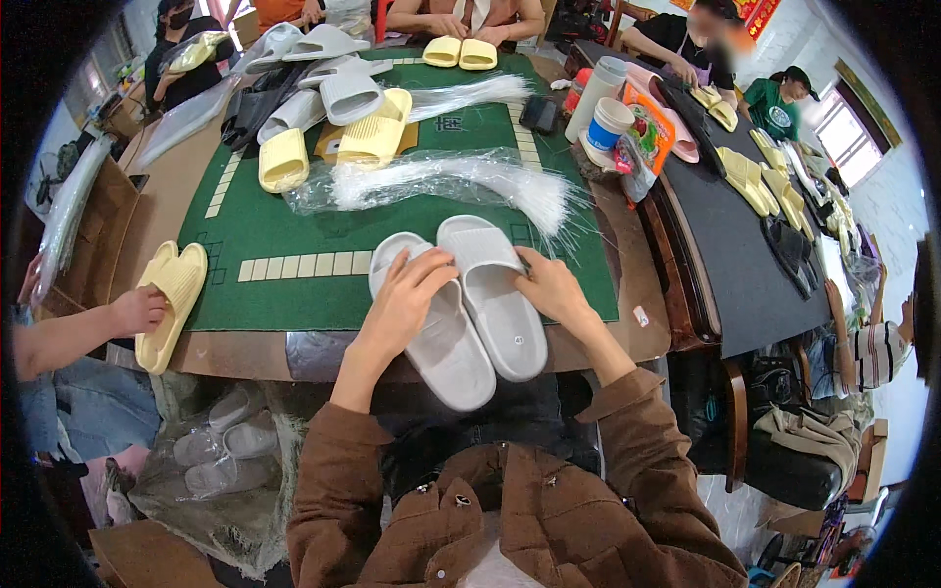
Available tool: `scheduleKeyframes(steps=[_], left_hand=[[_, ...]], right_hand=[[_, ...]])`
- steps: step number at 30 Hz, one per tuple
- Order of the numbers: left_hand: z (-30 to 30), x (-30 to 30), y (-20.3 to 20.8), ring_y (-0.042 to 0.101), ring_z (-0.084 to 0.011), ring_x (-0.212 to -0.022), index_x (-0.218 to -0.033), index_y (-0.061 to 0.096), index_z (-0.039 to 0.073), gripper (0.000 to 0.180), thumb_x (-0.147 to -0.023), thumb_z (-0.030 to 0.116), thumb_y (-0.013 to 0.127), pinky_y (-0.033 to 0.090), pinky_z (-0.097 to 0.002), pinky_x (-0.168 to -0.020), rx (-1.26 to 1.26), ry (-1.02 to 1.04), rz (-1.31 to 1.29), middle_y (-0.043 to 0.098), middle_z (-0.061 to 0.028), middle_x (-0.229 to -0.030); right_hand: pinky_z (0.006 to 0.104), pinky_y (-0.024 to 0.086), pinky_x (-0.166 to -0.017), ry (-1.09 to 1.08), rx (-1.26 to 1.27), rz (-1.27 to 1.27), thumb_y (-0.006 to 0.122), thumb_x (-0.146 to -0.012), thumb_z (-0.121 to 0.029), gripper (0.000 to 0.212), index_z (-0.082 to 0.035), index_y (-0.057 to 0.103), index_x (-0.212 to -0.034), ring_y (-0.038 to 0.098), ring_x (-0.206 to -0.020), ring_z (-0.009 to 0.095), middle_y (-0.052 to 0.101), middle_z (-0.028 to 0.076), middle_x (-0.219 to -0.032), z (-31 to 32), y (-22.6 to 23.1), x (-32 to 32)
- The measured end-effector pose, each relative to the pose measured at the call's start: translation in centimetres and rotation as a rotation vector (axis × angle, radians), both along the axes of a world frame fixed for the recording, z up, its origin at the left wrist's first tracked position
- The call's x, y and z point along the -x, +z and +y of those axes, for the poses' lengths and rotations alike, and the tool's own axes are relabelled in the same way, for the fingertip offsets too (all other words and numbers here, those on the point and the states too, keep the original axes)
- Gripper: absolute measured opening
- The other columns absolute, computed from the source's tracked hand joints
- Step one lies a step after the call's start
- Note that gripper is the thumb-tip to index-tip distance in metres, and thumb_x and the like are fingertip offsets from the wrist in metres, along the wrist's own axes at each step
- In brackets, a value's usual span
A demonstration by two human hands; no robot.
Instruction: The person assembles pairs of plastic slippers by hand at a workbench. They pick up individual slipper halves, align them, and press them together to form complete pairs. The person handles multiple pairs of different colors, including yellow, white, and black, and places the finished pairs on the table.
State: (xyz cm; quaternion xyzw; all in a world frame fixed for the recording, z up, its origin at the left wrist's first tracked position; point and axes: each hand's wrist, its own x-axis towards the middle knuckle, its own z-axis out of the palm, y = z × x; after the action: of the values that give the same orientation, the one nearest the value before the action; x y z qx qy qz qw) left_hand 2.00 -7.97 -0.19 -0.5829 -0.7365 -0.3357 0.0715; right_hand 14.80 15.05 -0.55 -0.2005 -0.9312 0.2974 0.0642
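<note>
A pair of light grey slide sandals lies side by side at the near edge of the green table mat, heels toward me. My left hand (404,294) rests over the strap of the left slide (459,365), its fingers curled onto it. With my right hand (551,289) I grip the outer side of the right slide (510,338) by its strap; my fingertips there are partly hidden. Just beyond the toes, a bundle of thin white plastic strands (441,186) lies in clear wrapping. Yellow slides (375,130) and a pile of grey slides (351,93) sit farther back.
At left, another person's hand (139,311) holds yellow slides (176,294). A sack (221,480) with wrapped slides stands below. A cup (608,125) and an orange package (652,137) are at right, beside a dark table (725,245) with more slides. Several people sit around.
</note>
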Motion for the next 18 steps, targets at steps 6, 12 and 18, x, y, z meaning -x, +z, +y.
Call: scheduleKeyframes(steps=[6, 12, 18], left_hand=[[3.2, 0.1, 0.0, 0.051, -0.0305, -0.122, -0.127, 0.055, 0.008, 0.045, -0.082, 0.002, 0.059, 0.038, -0.0464, -0.107, -0.085, 0.007, 0.008, 0.056, -0.0107, -0.126], [2.3, -4.1, 1.6, 0.057, -0.0298, -0.106, -0.124, 0.060, 0.004, 0.041, -0.084, 0.012, 0.066, 0.046, -0.0410, -0.092, -0.278, 0.103, -0.002, 0.060, -0.0122, -0.122], [2.5, -13.4, 4.7, 0.052, -0.0097, -0.065, -0.124, 0.052, 0.000, 0.034, -0.094, 0.014, 0.059, 0.044, -0.0254, -0.059, -0.126, -0.288, -1.030, 0.062, -0.0077, -0.087]], right_hand=[[0.0329, 0.049, -0.072, -0.080, 0.255, 0.093, 0.062, -0.085, -0.021, 0.053, 0.000, 0.050, -0.132, 0.063, -0.078, 0.022, 0.066, 0.014, -0.085, 1.9, -0.2, -2.9], [0.0152, 0.033, -0.062, -0.135, 0.866, 0.366, 0.038, -0.099, -0.010, 0.036, 0.002, 0.051, -0.130, 0.039, -0.068, 0.002, 0.052, -0.002, -0.085, 0.7, 5.9, -6.4], [0.0236, 0.041, -0.083, 0.215, 0.994, 0.522, 0.041, -0.103, -0.024, 0.044, 0.001, 0.042, -0.140, 0.053, -0.087, 0.009, 0.062, 0.004, -0.092, -7.2, 11.6, -7.5]])
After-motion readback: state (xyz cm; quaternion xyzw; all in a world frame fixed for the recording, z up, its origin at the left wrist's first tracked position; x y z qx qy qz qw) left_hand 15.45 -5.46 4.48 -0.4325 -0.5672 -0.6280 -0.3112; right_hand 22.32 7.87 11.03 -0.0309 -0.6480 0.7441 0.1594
